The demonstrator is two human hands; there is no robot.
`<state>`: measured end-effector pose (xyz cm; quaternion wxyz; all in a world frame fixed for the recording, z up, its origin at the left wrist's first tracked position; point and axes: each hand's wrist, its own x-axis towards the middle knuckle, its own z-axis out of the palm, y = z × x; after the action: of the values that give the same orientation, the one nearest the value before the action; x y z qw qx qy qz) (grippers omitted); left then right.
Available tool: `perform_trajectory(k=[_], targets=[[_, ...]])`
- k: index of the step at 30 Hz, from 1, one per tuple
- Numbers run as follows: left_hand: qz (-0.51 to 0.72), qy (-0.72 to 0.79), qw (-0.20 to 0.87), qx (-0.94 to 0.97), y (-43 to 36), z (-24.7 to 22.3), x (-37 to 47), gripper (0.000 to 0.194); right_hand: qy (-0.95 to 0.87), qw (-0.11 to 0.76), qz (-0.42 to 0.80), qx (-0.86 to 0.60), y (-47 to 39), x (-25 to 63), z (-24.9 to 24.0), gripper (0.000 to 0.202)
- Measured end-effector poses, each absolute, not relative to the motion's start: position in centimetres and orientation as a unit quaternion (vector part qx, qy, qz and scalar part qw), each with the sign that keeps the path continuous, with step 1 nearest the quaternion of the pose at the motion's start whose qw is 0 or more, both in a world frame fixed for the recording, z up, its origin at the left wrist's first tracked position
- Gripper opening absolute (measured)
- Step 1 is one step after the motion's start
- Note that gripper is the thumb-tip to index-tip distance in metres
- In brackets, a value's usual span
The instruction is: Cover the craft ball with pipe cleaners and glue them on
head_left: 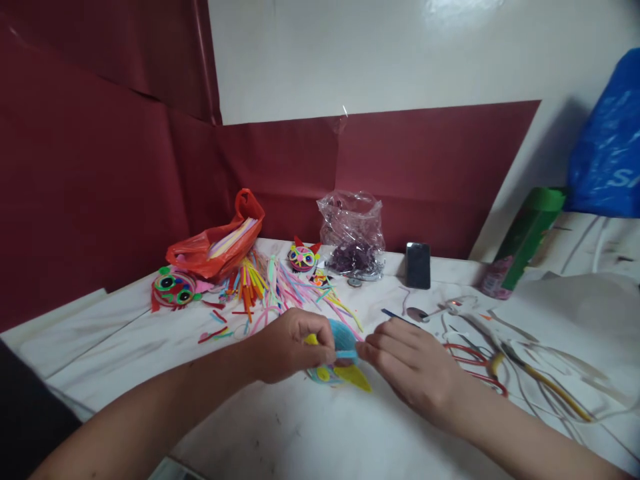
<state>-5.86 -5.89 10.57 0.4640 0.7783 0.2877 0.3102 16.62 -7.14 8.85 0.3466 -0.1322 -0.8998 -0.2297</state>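
Low in the middle of the head view, a light blue strip (pixel 345 355) stretches between my two hands. My left hand (pixel 295 343) pinches its left end between thumb and forefinger. The fingers of my right hand (pixel 413 360) are curled closed at its right end. Under and behind the strip lies a round blue piece with yellow parts (pixel 356 378), partly hidden by my left hand. A thin dark stick (pixel 395 316) shows just behind my right hand; whether the hand touches it cannot be made out.
Pipe cleaners (pixel 295 287) spread behind the hands, near a red bag (pixel 215 250) and two craft faces (pixel 175 288). A clear bag (pixel 353 233) and a phone (pixel 418 265) stand at the back. Pliers (pixel 545 387), red-handled scissors (pixel 475 360) and a green container (pixel 525 240) are right.
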Motion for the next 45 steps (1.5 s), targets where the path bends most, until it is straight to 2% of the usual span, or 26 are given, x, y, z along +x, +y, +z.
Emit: perform_trajectory(k=[6, 11, 16, 19, 22, 26, 29, 31, 32, 35, 37, 39, 42, 45], targets=[[0.268, 0.301, 0.416, 0.815, -6.5, 11.0, -7.4, 0.028, -0.912, 0.338, -0.156, -0.172, -6.9, 18.7, 7.3, 0.016], [0.318, 0.341, 0.402, 0.788, -7.1, 10.4, -7.4, 0.028, -0.872, 0.399, -0.151, -0.239, -7.3, 19.5, 6.7, 0.013], [0.355, 0.394, 0.352, 0.771, -7.5, 9.7, -7.1, 0.027, -0.84, 0.44, -0.044, -0.315, -8.4, 19.7, 7.0, 0.018], [0.33, 0.41, 0.37, 0.766, -7.4, 9.3, -7.2, 0.028, -0.857, 0.423, -0.046, -0.292, -8.9, 20.4, 7.2, 0.021], [0.248, 0.387, 0.395, 0.795, -7.7, 9.2, -7.4, 0.03, -0.888, 0.38, -0.044, -0.255, -9.4, 21.3, 7.1, 0.022], [0.183, 0.387, 0.352, 0.833, -9.0, 9.5, -7.7, 0.03, -0.918, 0.32, -0.021, -0.231, -10.3, 22.8, 6.4, 0.022], [0.174, 0.416, 0.358, 0.818, -10.2, 9.4, -7.6, 0.023, -0.918, 0.314, 0.005, -0.244, -10.7, 23.6, 5.9, 0.016], [0.175, 0.416, 0.322, 0.832, -10.8, 9.1, -7.0, 0.021, -0.914, 0.315, 0.011, -0.257, -11.0, 23.6, 6.0, 0.011], [0.18, 0.405, 0.283, 0.851, -11.0, 8.8, -6.6, 0.02, -0.912, 0.314, 0.007, -0.263, -11.2, 23.3, 6.2, 0.015], [0.218, 0.327, 0.146, 0.908, -11.7, 7.9, -4.8, 0.021, -0.911, 0.306, -0.008, -0.277, -12.2, 21.5, 6.7, 0.043], [0.275, 0.269, 0.098, 0.918, -12.0, 7.3, -3.8, 0.021, -0.907, 0.316, 0.016, -0.279, -12.8, 20.0, 6.7, 0.037], [0.317, 0.261, 0.114, 0.905, -11.9, 7.1, -3.2, 0.019, -0.899, 0.344, 0.045, -0.269, -13.0, 18.8, 6.3, 0.018], [0.323, 0.339, 0.231, 0.853, -11.2, 7.2, -3.1, 0.01, -0.886, 0.373, 0.048, -0.271, -12.5, 18.4, 5.5, 0.019], [0.302, 0.399, 0.346, 0.793, -10.2, 7.2, -3.4, 0.016, -0.873, 0.373, 0.036, -0.312, -11.6, 19.1, 4.8, 0.018]])
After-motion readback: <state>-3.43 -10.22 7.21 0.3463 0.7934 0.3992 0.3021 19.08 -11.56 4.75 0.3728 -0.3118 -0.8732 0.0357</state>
